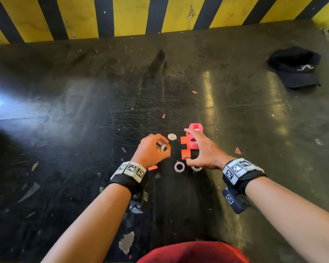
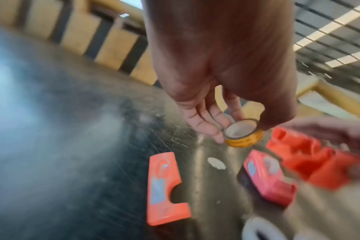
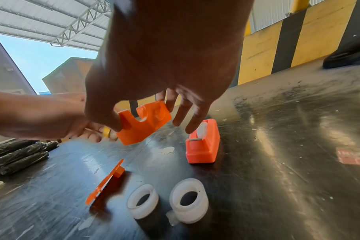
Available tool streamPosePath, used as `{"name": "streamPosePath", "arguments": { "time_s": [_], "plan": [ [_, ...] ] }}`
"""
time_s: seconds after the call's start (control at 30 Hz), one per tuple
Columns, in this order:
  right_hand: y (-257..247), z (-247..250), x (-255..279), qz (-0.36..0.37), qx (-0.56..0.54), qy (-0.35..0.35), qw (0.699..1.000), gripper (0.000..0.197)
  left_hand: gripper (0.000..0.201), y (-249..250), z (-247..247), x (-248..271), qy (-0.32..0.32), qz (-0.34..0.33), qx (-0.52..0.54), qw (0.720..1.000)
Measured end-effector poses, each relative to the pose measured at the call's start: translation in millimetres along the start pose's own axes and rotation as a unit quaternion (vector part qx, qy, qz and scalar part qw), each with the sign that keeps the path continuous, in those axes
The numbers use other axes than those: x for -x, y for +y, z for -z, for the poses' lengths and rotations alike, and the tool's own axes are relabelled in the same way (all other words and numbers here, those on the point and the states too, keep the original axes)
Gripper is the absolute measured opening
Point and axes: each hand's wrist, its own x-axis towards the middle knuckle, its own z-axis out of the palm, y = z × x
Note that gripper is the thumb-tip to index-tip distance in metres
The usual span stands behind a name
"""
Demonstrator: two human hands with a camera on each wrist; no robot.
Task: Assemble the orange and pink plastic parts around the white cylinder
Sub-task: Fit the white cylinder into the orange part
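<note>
From the head camera, the left hand is raised over the dark scratched table, fingers curled round a small roll with a white core and yellow-orange rim, while the right hand pinches a notched orange plastic shell half between thumb and fingers, just in front of the pink plastic dispenser body. The left wrist view shows the roll held by its rim between thumb and fingertips, and a flat orange notched side plate lying loose on the table (still unfitted). The right wrist view shows two white plastic rings lying apart. Nothing looks joined yet; assembly seems barely begun.
</note>
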Motion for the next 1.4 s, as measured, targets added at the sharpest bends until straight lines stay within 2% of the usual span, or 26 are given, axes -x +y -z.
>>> {"name": "streamPosePath", "arguments": {
  "time_s": [0.07, 0.13, 0.3, 0.5, 0.67, 0.73, 0.8, 0.83, 0.9, 0.97, 1.03, 1.1, 1.23, 1.4],
  "plan": [
    [3.8, 0.6, 1.6, -0.004, 0.002, 0.003, 1.0, 0.108, 0.037, -4.1, -13.4, 11.0, -0.081, 0.006, -0.124, 0.989],
    [5.6, -0.6, 3.7, -0.006, 0.004, 0.004, 1.0, 0.108, 0.045, -6.3, -29.6, 20.7, -0.117, 0.007, -0.207, 0.971],
    [12.1, -4.1, 9.0, -0.009, 0.0, 0.011, 1.0, 0.108, 0.054, -8.4, -55.5, 25.5, -0.108, -0.021, -0.291, 0.95],
    [18.4, -0.5, 13.1, -0.012, -0.005, 0.027, 1.0, 0.108, 0.057, 3.4, -69.6, 15.7, -0.046, -0.023, -0.336, 0.94],
    [21.4, 3.8, 17.8, -0.022, -0.004, 0.018, 1.0, 0.109, 0.063, 19.0, -85.7, 7.1, -0.08, 0.006, -0.417, 0.905],
    [24.4, 4.2, 20.9, -0.022, -0.005, 0.017, 1.0, 0.109, 0.06, 22.1, -88.8, 6.8, -0.081, 0.004, -0.42, 0.904],
    [28.3, 4.7, 24.9, -0.023, -0.005, 0.02, 1.0, 0.11, 0.054, 24.9, -87.9, 7.6, -0.066, -0.001, -0.393, 0.917],
    [30.4, 5.3, 27.0, -0.025, -0.006, 0.023, 0.999, 0.111, 0.049, 26.1, -84.4, 7.8, -0.056, 0.001, -0.355, 0.933],
    [32.5, 6.6, 30.8, -0.029, -0.015, 0.032, 0.999, 0.111, 0.04, 26.6, -71.6, 6.1, -0.032, 0.018, -0.208, 0.977],
    [32.1, 8.6, 34.0, -0.034, -0.022, 0.038, 0.998, 0.11, 0.036, 28.7, -53.4, 4.2, -0.02, 0.043, -0.028, 0.998],
    [28.6, 9.6, 36.8, -0.034, -0.028, 0.039, 0.998, 0.109, 0.037, 32.3, -34.5, 5.2, -0.023, 0.03, 0.078, 0.996],
    [21.3, 9.6, 38.1, -0.022, -0.035, 0.035, 0.999, 0.108, 0.042, 35.8, -19.8, 8.3, -0.031, 0.002, 0.12, 0.992],
    [2.3, 8.7, 36.8, 0.004, -0.048, 0.033, 0.998, 0.104, 0.048, 36.4, -5.9, 16.5, -0.053, -0.019, 0.156, 0.986],
    [-12.0, 11.5, 37.0, 0.019, -0.048, 0.024, 0.998, 0.103, 0.047, 36.7, -0.3, 26.6, -0.036, -0.033, 0.185, 0.981]
  ]
}}
